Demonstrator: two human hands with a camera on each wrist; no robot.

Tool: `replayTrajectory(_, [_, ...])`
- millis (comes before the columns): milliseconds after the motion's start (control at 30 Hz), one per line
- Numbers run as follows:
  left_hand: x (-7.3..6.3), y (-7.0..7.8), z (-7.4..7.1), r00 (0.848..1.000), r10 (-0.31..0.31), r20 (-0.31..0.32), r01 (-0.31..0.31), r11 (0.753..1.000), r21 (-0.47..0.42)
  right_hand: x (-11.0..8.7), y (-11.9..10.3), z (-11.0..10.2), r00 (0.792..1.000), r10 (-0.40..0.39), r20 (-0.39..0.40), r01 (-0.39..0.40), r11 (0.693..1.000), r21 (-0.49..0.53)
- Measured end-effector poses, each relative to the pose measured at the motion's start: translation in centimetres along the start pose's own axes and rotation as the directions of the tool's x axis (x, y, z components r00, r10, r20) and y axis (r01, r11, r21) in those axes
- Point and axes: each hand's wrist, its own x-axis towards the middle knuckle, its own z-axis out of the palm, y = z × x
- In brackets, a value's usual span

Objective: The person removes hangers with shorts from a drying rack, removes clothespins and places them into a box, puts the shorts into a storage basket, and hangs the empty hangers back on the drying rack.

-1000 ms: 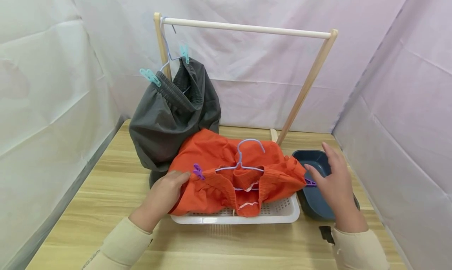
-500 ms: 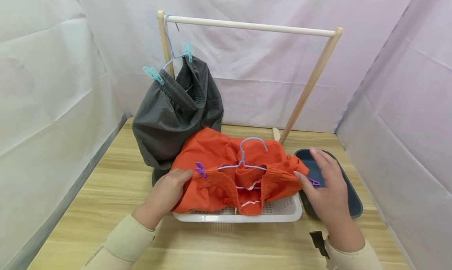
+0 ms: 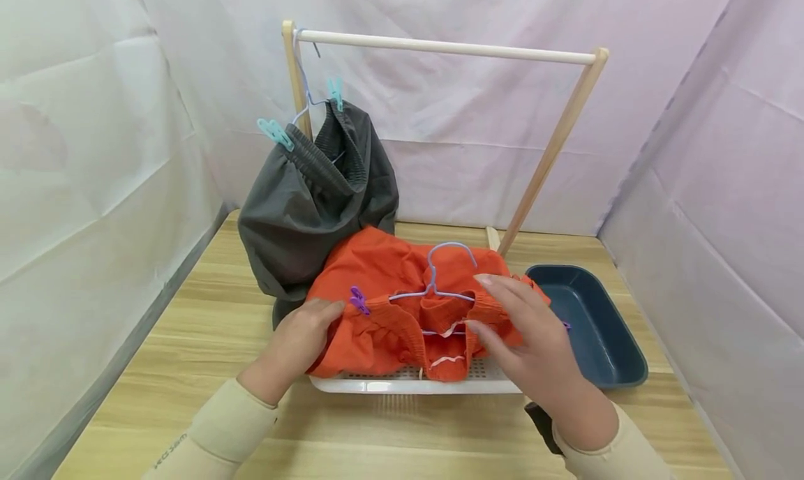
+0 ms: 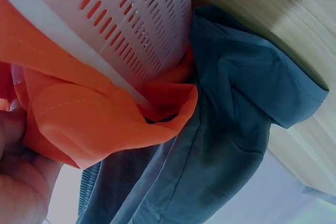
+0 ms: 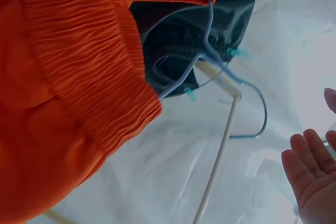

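Observation:
Orange pants with an elastic waistband lie over a white basket. A light-blue wire hanger sits in the waistband, its hook pointing up. One purple clothespin clips the waistband's left side; another shows partly at the right. My left hand pinches the orange cloth beside the left clothespin, thumb and fingers closed on it in the left wrist view. My right hand is over the waistband's right half, fingers extended. In the right wrist view that hand appears apart from the cloth.
Dark grey pants hang from a rack at the left on a hanger with two teal clothespins. A dark blue bin stands right of the basket. White sheets enclose the wooden table.
My right hand has moved left, from beside the right clothespin over the bin to above the waistband's right half. My left hand keeps its hold on the orange pants.

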Motion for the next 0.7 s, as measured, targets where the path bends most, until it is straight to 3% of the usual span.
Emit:
replayTrajectory(233, [0.0, 0.1, -0.1, 1.000, 0.003, 0.008, -0.003, 1.000, -0.002, 2.2, -0.7, 1.9, 0.986, -0.029, 0.163, 0.015, 0.996, 0.086])
replayTrajectory(467, [0.0, 0.1, -0.1, 1.000, 0.003, 0.005, -0.003, 1.000, 0.008, 3.1, -1.4, 4.4, 0.941, 0.022, 0.339, -0.037, 0.999, 0.037])
replayTrajectory(700, [0.0, 0.1, -0.1, 1.000, 0.009, -0.003, -0.009, 1.000, 0.017, 4.2, -1.7, 6.4, 0.889, 0.078, 0.451, -0.068, 0.997, -0.038])
